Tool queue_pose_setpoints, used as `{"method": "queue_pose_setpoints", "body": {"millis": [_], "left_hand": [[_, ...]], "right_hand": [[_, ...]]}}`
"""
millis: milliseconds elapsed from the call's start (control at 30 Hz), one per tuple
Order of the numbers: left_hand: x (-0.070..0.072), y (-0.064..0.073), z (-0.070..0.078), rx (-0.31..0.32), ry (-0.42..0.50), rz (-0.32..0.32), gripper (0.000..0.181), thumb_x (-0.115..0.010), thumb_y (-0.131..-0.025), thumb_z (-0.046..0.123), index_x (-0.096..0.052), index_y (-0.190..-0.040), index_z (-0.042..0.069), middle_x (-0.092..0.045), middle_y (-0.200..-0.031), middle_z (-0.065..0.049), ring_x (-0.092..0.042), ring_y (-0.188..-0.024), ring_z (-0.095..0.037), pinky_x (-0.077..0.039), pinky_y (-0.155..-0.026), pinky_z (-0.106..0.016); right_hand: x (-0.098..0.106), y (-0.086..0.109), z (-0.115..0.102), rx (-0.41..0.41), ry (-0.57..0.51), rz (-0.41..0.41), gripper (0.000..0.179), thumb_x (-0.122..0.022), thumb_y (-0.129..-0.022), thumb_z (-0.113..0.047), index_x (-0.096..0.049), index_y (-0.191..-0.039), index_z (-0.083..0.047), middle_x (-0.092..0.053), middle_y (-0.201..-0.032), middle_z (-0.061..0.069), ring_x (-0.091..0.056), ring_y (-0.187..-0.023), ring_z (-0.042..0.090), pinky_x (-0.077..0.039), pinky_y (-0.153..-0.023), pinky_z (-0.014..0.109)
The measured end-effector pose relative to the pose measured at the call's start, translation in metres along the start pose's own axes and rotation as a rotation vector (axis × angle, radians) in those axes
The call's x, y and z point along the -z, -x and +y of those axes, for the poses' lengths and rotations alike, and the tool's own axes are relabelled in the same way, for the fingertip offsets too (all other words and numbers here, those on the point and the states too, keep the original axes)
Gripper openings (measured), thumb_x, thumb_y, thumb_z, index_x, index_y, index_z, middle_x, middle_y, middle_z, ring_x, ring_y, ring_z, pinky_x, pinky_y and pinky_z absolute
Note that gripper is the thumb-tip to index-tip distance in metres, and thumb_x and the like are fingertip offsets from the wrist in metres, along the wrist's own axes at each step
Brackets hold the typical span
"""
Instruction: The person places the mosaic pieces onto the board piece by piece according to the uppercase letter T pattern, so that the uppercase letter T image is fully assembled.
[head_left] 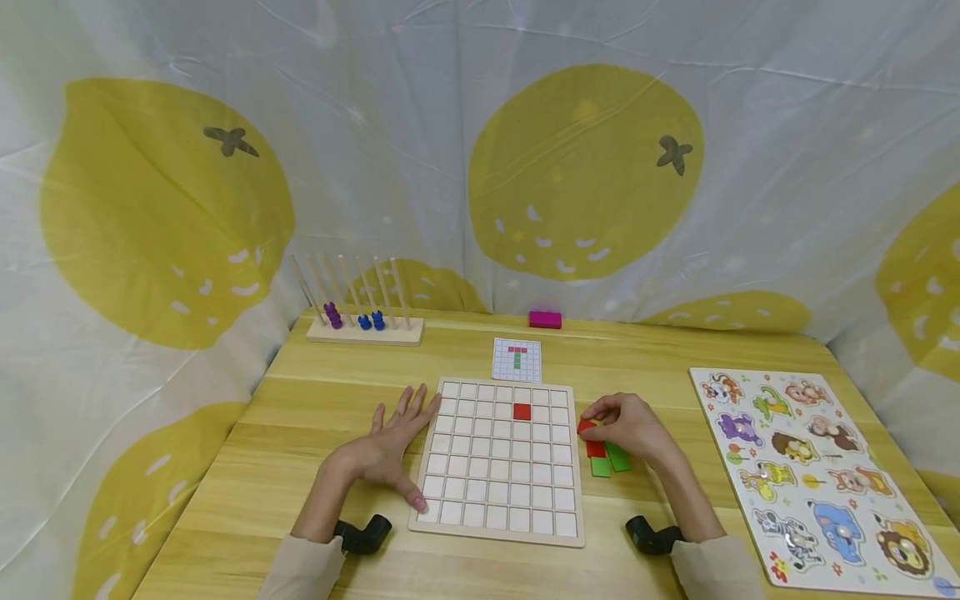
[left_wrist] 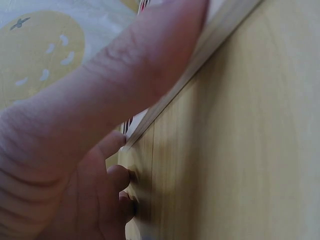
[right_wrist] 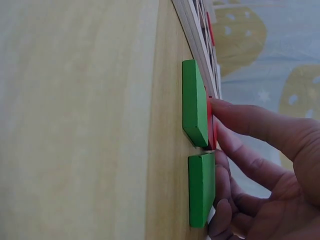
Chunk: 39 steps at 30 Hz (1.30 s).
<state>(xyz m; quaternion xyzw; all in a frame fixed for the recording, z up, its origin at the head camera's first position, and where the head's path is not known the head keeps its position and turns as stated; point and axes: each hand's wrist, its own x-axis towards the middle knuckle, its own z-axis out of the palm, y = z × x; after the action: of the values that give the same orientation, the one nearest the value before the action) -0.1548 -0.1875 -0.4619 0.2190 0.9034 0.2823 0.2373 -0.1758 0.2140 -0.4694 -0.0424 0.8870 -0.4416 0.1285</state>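
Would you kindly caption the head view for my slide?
Left hand on a grid board, right hand pinching a red tile.

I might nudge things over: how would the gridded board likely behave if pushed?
The gridded board looks stiff, with straight, wooden edges. Lying broad and flat on the table, it would probably slide rather than tip. The red tile in its grid would likely travel along, since it sits within a bordered cell.
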Motion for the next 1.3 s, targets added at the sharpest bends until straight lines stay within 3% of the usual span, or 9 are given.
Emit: {"method": "queue_pose_setpoints", "body": {"millis": [233,633,933,1300], "left_hand": [[0.0,0.0,0.0,0.005,0.001,0.0,0.153,-0.1,-0.056,0.039,0.001,-0.167,0.01,0.02,-0.171,-0.021,0.024,-0.157,-0.043,0.017,-0.121,-0.072],[0.0,0.0,0.001,0.01,-0.003,0.0,0.152,-0.1,-0.056,0.039,0.001,-0.167,0.01,0.02,-0.171,-0.02,0.024,-0.158,-0.042,0.017,-0.122,-0.072],[0.0,-0.001,0.0,0.006,-0.001,-0.003,0.152,-0.1,-0.057,0.039,0.001,-0.167,0.01,0.02,-0.171,-0.021,0.024,-0.157,-0.043,0.017,-0.121,-0.072],[0.0,0.0,0.0,0.01,-0.007,0.002,0.153,-0.1,-0.056,0.04,0.001,-0.167,0.009,0.019,-0.172,-0.021,0.023,-0.158,-0.042,0.016,-0.122,-0.072]], "right_hand": [[0.001,0.0,0.002,0.021,-0.014,-0.004,0.023,-0.082,-0.086,-0.009,-0.074,-0.105,0.002,-0.07,-0.09,0.009,-0.059,-0.077,0.017,-0.05,-0.065,0.022],[0.004,0.001,0.002,0.092,0.084,-0.011,0.021,-0.081,-0.087,-0.008,-0.075,-0.105,0.001,-0.073,-0.09,0.009,-0.06,-0.078,0.016,-0.051,-0.067,0.021],[0.012,0.003,0.006,0.141,0.098,-0.059,0.019,-0.077,-0.089,-0.001,-0.074,-0.108,0.002,-0.074,-0.097,0.013,-0.063,-0.085,0.017,-0.054,-0.072,0.02],[0.01,0.003,0.006,0.096,0.094,-0.017,0.02,-0.079,-0.086,0.0,-0.074,-0.105,0.003,-0.075,-0.093,0.011,-0.064,-0.083,0.016,-0.054,-0.071,0.02]]}}
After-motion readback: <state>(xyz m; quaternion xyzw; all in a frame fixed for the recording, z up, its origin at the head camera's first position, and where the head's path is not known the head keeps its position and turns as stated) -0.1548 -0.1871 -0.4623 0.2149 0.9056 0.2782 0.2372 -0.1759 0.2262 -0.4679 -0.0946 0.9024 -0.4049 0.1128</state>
